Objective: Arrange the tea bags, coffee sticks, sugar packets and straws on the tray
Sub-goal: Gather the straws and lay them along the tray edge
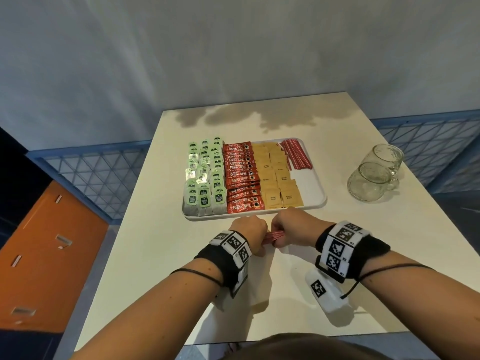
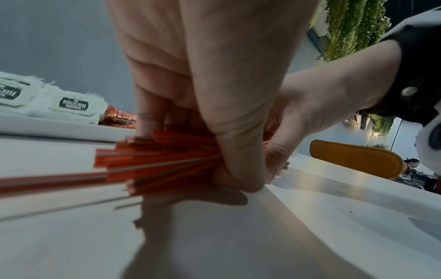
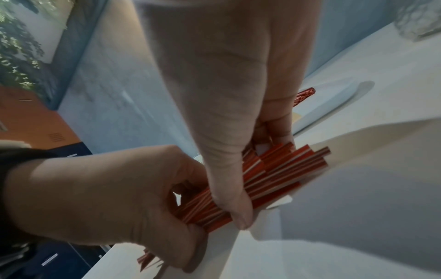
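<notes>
**Head view: both hands clasp a bundle of straws just short of the tray**

Head view shows a pale, cream-coloured counter (image 1: 161,255) set against a grey-white wall, with a blue mesh railing behind it on either side and an orange cabinet low on the left-hand side. A soft shadow falls on the far end of the counter.

The left hand (image 1: 249,233) and the right hand (image 1: 291,227) meet side by side over the near part of the counter, each with fingers curled round one bundle of red-and-white straws (image 1: 272,236) that lies crosswise between them. In the left wrist view the straw ends fan out past the thumb (image 2: 233,132), low over the counter; in the right wrist view the other ends stick out beyond the right hand's fingers.

Just beyond the hands sits the white tray (image 1: 315,196), its near rim close to the knuckles. On it, from the left-hand side to the right: rows of tea bags (image 1: 204,178), red coffee sticks (image 1: 241,178), brown sugar packets (image 1: 275,178), and a group of straws on the tray (image 1: 296,154) at the far right corner, with bare tray nearer the hands.

Further off on the right-hand side, two glass mugs (image 1: 374,172) stand on the counter, one just behind the other. A yellow chair and green foliage show in the wrist views.
</notes>
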`<state>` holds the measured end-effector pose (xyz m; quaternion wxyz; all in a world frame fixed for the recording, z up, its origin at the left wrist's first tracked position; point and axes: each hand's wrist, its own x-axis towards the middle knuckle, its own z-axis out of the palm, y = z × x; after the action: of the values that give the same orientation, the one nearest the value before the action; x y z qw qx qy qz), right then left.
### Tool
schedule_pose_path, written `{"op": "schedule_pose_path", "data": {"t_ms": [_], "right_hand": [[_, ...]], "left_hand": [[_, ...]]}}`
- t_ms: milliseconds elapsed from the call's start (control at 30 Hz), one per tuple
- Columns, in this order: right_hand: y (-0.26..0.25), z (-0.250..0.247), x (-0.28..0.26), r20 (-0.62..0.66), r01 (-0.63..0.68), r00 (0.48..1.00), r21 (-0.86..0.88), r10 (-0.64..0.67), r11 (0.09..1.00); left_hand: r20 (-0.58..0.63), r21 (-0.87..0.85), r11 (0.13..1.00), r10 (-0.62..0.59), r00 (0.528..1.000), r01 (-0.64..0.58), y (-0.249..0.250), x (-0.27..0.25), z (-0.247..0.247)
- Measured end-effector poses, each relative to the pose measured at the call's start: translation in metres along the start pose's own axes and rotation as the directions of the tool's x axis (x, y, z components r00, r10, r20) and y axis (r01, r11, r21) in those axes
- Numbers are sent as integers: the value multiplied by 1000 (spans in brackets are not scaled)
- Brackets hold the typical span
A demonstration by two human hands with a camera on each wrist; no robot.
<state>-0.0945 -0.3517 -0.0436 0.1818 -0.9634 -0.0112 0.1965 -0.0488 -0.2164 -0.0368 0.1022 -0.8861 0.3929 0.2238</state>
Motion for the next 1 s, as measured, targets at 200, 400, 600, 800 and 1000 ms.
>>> {"op": "schedule_pose_path", "data": {"t_ms": [200, 400, 600, 800, 1000], "right_hand": [[-1, 2, 0, 24, 10, 1000, -18, -10, 1000], [1, -5, -2, 60, 45, 997, -23, -43, 999], [-10, -21, -9, 129, 144, 984, -153, -125, 978], [-9, -40, -11, -196, 129, 965, -226, -175, 965], [-13, -50, -16, -466, 329, 804, -167, -369, 929]], "left_hand": [[-4, -8, 1000, 17, 1000, -17, -2, 2, 4], [31, -242, 970, 6, 1000, 1, -6, -1, 10], [163, -560, 828, 60, 985, 42, -9, -8, 7], [-6, -803, 593, 83, 997, -54, -15, -17, -5], [-64, -958, -273, -91, 994, -87, -28, -14, -34]]}}
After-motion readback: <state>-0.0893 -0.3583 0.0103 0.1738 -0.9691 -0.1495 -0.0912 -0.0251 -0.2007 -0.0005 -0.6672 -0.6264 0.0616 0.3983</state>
